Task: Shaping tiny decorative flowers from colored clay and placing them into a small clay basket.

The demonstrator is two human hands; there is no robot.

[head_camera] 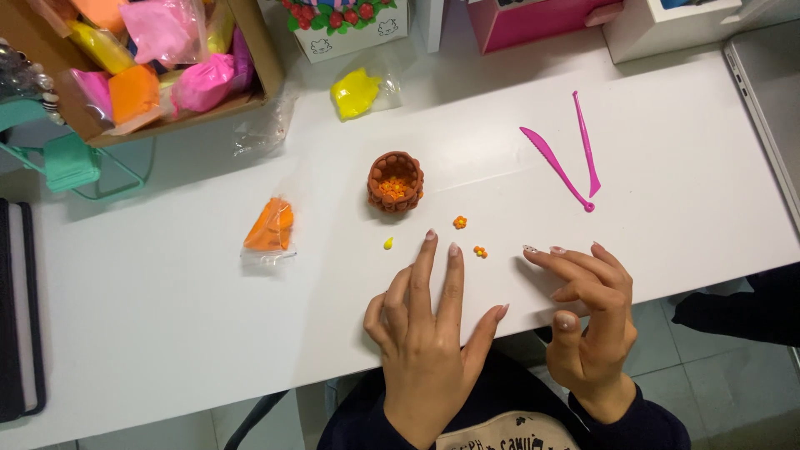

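Two empty hands at the near edge of the white surface [167,300].

The left hand [425,321] lies flat, fingers spread, holding nothing; the right hand [587,304] hovers loosely curled past the edge, also holding nothing. Two tiny orange flowers [460,222] lie just beyond the left fingertips, the brown clay basket [395,181] farther back, with bare room to the left.

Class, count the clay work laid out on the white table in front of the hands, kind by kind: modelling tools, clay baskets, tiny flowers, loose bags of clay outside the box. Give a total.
Pink modelling tools: 2
Brown clay basket: 1
Tiny orange flowers: 2
Loose bags of clay, orange and yellow: 2
Total: 7
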